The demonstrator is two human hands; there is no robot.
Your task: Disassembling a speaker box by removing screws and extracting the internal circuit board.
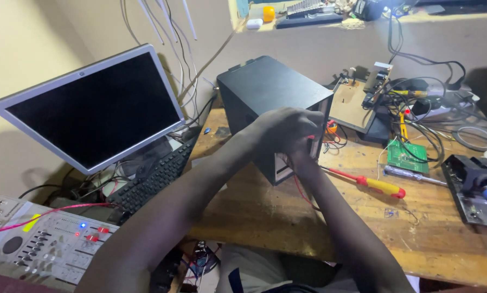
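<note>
Cluttered wooden workbench [265, 217] against a pale wall, cables everywhere. Black speaker cabinet [265, 89] stands near the bench's middle, open end facing the person. Left hand [284, 129] is curled over the cabinet's near edge, fingers closed on it. Right hand [304, 158] sits just beneath, mostly hidden by the left; its finger state cannot be told. Red-and-yellow screwdriver [371, 183] lies just right of the cabinet, green circuit board [408, 156] beyond. Dark monitor [94, 108] leans at left above a keyboard [157, 176].
</note>
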